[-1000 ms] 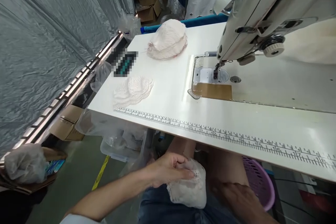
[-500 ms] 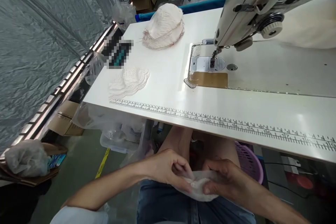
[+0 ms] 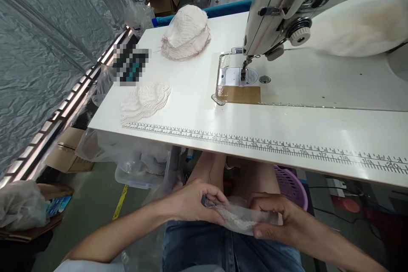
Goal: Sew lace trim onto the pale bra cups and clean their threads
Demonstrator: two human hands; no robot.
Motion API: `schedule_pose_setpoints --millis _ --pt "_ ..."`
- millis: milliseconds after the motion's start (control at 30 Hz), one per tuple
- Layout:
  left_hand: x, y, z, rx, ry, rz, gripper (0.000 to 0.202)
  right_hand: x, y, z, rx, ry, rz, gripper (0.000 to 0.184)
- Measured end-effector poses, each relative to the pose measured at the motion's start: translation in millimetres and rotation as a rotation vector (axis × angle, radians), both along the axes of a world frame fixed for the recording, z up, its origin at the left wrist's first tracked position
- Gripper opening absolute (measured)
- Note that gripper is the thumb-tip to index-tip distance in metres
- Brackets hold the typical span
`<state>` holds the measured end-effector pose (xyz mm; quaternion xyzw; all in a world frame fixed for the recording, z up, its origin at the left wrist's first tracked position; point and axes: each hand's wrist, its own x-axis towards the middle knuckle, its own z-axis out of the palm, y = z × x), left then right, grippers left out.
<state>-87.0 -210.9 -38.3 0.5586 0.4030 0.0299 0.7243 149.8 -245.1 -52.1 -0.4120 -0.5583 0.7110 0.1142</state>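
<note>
Above the lap, my left hand [image 3: 200, 205] and my right hand [image 3: 278, 216] hold a sheer white fabric piece [image 3: 238, 217] with a lacy edge. The left fingers pinch its left end, where the lace shows. At the other end, my right thumb lies in front and the fingers curl behind. The piece is stretched between the hands, and part of it is hidden by them. On the table, a white lacy scalloped piece [image 3: 148, 100] lies near the left front edge. Behind it rests a stack of cream cloth caps [image 3: 186, 34] with frayed rims.
A sewing machine [image 3: 287, 12] stands on the right of the white table [image 3: 191, 114], whose front edge bears a printed ruler. Under the table are a clear plastic bin [image 3: 134, 176] and a purple basket [image 3: 291, 187]. Cardboard boxes [image 3: 68, 151] stand at the left.
My hands have moved slightly apart, drawing the fabric piece out longer, and its lacy edge shows more. The view has shifted to the right, so the table appears further left.
</note>
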Motion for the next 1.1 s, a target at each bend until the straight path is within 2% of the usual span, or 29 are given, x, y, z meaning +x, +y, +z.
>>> schedule_pose_setpoints --millis 233,433,667,867,1100 --pt "5.4 1.0 4.3 0.015 0.051 -0.017 0.026 -11.7 -4.3 -4.6 0.048 -0.011 0.007 0.020" --pt "5.2 -2.1 1.4 -0.007 0.107 0.033 0.028 -10.6 -4.8 -8.5 -0.012 0.006 -0.011 0.027" --pt "3.4 -4.0 -0.1 -0.040 0.118 0.063 0.030 -17.2 -6.0 -5.2 -0.042 0.034 -0.079 0.029" --pt "2.0 -13.1 -6.3 0.011 0.121 0.050 0.038 -14.6 -5.2 -4.0 -0.120 0.061 -0.072 0.032" --pt "5.8 -19.9 -10.4 -0.019 0.089 0.169 0.032 -3.7 -13.2 -11.8 -0.056 -0.031 -0.113 0.029"
